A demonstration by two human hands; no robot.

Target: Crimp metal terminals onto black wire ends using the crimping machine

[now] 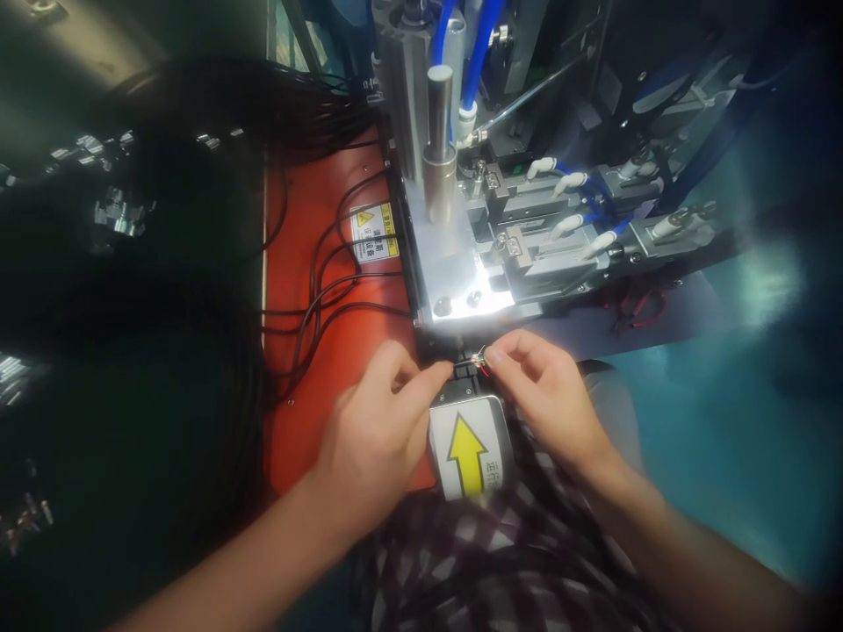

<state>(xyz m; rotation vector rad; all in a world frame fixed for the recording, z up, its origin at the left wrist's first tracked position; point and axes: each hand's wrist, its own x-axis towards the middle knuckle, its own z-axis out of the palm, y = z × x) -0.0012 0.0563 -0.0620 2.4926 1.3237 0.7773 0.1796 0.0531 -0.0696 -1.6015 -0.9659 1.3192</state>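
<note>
In front of the machine's bright metal block, a thin black cable [464, 363] runs between my two hands. My left hand [380, 417] pinches the cable between thumb and forefinger. Fine wires [479, 359], some red and some pale, fan out of the cable's end. My right hand [550, 391] has its thumb and fingertips closed on these wires. Just below the hands is a white plate with a yellow arrow [469, 452]. A dark fixture [464, 383] lies right beneath the cable, partly hidden by the fingers.
Several black cables [316, 272] cross the orange-red surface [329, 421] on the left, with a warning label [375, 233] beside them. The machine's metal block [454, 263] and its post [440, 132] rise ahead. Blue air tubes [479, 53] hang above. Red-handled pliers [642, 309] lie at right.
</note>
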